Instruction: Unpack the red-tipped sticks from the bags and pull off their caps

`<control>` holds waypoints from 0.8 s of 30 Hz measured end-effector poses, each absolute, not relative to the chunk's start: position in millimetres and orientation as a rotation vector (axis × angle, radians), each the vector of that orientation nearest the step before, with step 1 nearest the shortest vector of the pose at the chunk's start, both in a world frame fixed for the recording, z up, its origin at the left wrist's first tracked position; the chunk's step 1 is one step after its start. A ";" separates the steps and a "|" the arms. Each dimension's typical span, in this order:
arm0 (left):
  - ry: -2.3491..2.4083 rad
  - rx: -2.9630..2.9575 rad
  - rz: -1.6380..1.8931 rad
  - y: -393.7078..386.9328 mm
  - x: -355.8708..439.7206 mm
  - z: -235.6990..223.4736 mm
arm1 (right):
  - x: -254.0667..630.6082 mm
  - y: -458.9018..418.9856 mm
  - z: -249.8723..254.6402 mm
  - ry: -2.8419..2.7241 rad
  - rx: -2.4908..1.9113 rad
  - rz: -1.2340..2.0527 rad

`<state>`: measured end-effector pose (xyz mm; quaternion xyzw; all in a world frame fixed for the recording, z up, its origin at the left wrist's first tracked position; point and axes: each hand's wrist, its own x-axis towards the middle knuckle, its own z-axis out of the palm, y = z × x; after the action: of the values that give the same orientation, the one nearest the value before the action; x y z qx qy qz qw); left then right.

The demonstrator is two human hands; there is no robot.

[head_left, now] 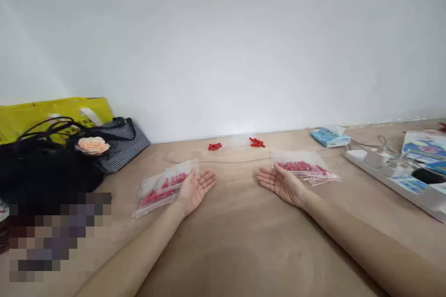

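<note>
While near bags (162, 190) (304, 168) — hands (195, 191) (285, 184) palm-up.

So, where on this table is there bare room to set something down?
Bare tabletop runs between the left hand and right hand, then between the forearms. Crowded: outside the hands, with packets of red pieces; far left, with the yellow bag; far right, around the white tray.

A smooth, plain, pale grey-white wall (223, 46) fills the view from ten o'clock through twelve to two. Soft light brightens it near the centre; a faint diagonal streak shows at ten. A flat, light-brown, wood-grained tabletop (223, 246) spreads at six o'clock, its back edge along the wall.
</note>
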<state>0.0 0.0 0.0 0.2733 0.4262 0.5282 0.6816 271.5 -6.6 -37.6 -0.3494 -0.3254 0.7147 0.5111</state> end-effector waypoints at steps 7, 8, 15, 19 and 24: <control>1.117 0.972 1.177 -3.9 2.2 -5.6 | 264.1 -21.2 -45.4 -1.891 -1.021 0.653; 1.189 1.137 1.159 -3.9 -0.5 -3.8 | 263.3 -23.2 -45.0 -2.045 -0.998 0.527; 1.804 2.344 0.438 -0.6 -54.1 42.0 | 262.6 -22.9 -45.1 -2.336 -1.029 0.239; 1.932 2.355 0.164 -5.5 -78.4 48.9 | 263.6 -21.3 -46.0 -2.346 -1.019 0.209; 2.041 2.435 0.388 -9.1 -82.1 28.7 | 263.6 -21.2 -45.6 -2.359 -1.008 0.195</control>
<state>-82.1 -9.1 28.7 0.7604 0.6374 0.1212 -0.0295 263.6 -21.2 -45.6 -0.3759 -0.8801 0.0728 0.2806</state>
